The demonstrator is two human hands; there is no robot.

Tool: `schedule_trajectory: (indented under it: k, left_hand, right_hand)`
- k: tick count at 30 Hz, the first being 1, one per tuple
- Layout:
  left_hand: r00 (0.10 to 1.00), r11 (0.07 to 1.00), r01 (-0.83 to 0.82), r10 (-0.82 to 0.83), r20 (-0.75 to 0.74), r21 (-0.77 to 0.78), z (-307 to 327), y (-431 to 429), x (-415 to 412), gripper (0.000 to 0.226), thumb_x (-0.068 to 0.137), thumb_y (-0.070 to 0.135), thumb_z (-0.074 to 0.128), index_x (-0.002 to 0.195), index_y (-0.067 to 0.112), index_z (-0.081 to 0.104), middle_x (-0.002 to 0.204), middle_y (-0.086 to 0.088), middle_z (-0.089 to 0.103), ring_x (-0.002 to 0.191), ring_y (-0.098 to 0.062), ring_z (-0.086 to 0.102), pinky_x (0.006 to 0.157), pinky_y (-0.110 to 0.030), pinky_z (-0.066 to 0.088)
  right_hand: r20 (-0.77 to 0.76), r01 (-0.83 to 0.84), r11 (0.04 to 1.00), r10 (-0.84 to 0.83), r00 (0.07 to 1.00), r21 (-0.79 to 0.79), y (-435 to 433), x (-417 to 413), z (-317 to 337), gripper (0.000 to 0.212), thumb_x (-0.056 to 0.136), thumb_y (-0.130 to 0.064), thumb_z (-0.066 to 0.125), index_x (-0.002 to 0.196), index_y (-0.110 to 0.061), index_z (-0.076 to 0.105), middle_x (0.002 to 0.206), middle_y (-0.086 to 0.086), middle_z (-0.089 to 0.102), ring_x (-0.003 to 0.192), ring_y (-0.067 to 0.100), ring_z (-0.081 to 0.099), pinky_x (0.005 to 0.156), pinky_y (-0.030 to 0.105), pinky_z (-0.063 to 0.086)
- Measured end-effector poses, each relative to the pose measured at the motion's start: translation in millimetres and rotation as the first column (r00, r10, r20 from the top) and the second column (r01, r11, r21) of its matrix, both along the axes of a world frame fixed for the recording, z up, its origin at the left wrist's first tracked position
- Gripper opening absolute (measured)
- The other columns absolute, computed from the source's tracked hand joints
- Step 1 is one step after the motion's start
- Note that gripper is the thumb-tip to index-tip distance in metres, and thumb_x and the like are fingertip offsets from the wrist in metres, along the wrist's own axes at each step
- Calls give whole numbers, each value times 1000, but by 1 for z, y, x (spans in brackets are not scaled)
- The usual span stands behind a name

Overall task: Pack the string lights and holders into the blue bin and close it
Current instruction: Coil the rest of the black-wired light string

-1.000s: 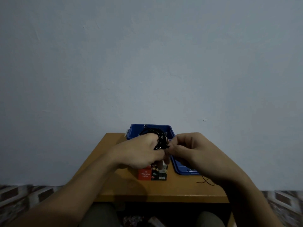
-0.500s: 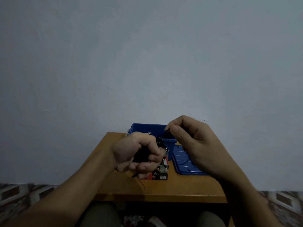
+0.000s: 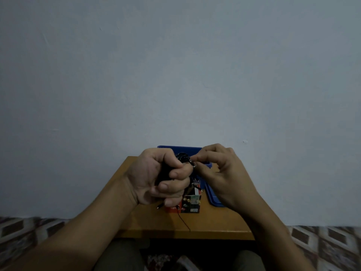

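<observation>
My left hand (image 3: 156, 178) grips a black coil of string lights (image 3: 182, 158), fist raised above the wooden table (image 3: 214, 222). A thin wire end hangs from the fist down to the table's front edge. My right hand (image 3: 218, 173) pinches the wire at the top of the coil with thumb and forefinger. Behind the hands stands the blue bin (image 3: 175, 148), open, mostly hidden. Its blue lid (image 3: 213, 198) lies flat on the table to the right. A red and black lights box (image 3: 190, 206) stands below my left hand.
A plain grey wall rises directly behind the table. Patterned floor shows on both sides, and my knees sit under the table's front edge.
My right hand came back down from above the bin to the coil and pinches its wire. My left fist turned and rose slightly, still gripping the coil.
</observation>
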State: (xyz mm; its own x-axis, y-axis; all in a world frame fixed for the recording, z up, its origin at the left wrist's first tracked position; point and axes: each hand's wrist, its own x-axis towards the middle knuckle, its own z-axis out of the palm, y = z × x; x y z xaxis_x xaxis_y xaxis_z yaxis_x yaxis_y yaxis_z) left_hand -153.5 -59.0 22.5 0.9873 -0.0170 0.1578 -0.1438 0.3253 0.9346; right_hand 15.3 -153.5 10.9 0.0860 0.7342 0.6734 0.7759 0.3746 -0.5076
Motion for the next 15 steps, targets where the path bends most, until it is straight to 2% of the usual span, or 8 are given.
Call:
schedule_trajectory:
  k: [2,5,7,9,12,15]
  left_hand:
    - [1000,1000,-3,3,7,4,-1,0,1,18,84,19,49,70,11,54,52,-2,56,35,-16,29,52,-29,48]
    - [1000,1000,6,-6,17,7,0,-2,4,18,84,19,50,70,10,55,53,-3,56,36,-16,30,54,-29,50]
    - [1000,1000,3,-4,23,16,0,-2,6,18,84,19,50,70,9,55,53,-3,56,36,-17,30,55,-29,52]
    - [1000,1000,-7,6,26,26,1,-3,6,18,84,19,50,70,9,54,53,-3,56,36,-17,30,55,-29,52]
    - [999,999,-26,25,37,31,0,-2,5,18,84,19,50,69,9,53,52,-3,55,35,-16,30,54,-30,51]
    - [998,999,-41,39,52,35,0,0,5,18,83,20,52,68,10,54,52,-2,54,34,-12,40,54,-30,49]
  right_hand:
    - [-3,-6,1000,6,1000,20,0,0,1,13,91,-30,65,96,-39,74,92,-20,64,92,2,56,74,14,42]
    - [-159,-89,996,91,983,17,0,-3,0,17,91,-11,69,99,-24,78,83,-18,71,77,-4,66,64,11,50]
    - [-227,-113,994,111,968,4,0,-3,-1,16,92,-8,67,98,-20,76,85,-11,75,79,1,70,68,21,58]
    - [-268,-171,985,157,951,-29,0,-2,-1,17,95,-7,63,102,-15,77,88,-4,77,81,13,73,72,38,62]
    - [-310,-291,952,248,918,-100,-5,0,2,26,100,-5,54,111,-15,75,96,0,78,90,19,73,81,45,60]
    - [-350,-370,914,296,889,-166,-9,3,4,33,99,-1,51,120,-18,71,103,3,77,98,27,71,90,53,57]
